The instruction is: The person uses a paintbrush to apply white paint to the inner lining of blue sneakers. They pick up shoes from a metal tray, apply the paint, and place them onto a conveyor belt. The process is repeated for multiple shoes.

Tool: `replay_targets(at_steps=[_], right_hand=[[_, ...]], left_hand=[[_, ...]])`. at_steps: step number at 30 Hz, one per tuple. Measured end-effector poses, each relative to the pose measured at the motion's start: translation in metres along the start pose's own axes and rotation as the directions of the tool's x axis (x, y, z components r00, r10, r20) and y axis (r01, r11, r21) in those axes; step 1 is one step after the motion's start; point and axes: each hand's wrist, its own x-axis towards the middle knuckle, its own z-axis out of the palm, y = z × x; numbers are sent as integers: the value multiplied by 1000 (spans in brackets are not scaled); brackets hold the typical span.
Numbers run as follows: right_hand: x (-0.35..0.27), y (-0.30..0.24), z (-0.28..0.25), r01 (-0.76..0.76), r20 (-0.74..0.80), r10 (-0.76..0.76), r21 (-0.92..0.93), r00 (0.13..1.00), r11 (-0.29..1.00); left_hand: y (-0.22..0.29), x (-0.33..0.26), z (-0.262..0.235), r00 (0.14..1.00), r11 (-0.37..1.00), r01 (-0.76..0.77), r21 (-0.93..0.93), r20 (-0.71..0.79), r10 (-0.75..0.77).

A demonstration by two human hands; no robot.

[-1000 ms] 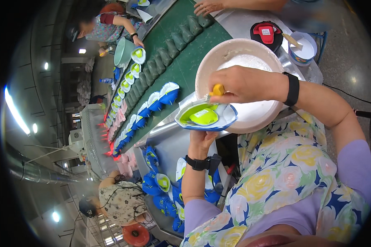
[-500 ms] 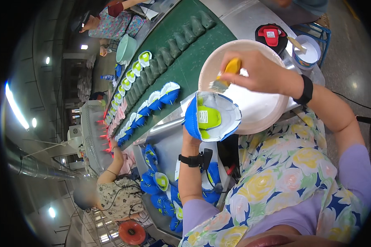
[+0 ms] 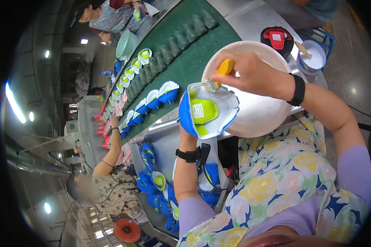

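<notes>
Brush moved over upper, right fingers clamping handle; left hand behind upper, fingers unclear; basin beside

The right hand is closed in a pinch grip, its fingers curled opposite an extended thumb. Behind this hand, the right forearm slopes outward and back to a bent elbow. The left hand, lower and to the left of the right hand, is largely hidden; directly below it, the left forearm stands nearly upright.
</notes>
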Motion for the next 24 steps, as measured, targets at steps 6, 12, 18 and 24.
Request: replay_targets(at_steps=[6, 12, 18, 24], right_hand=[[2, 9, -11, -424, 108, 414, 106, 904, 899], [-12, 19, -25, -551, 54, 559, 268, 828, 790], [-26, 31, -35, -682, 148, 670, 261, 727, 683], [-35, 30, -26, -729, 182, 707, 224, 683, 647]], left_hand=[[-8, 31, -64, 941, 716, -208, 667, -62, 332], [-15, 101, -163, 943, 986, 165, -33, -286, -167], [-67, 137, -198, 928, 948, 221, 231, -348, -132], [-79, 185, -239, 882, 451, 275, 849, -410, 233]])
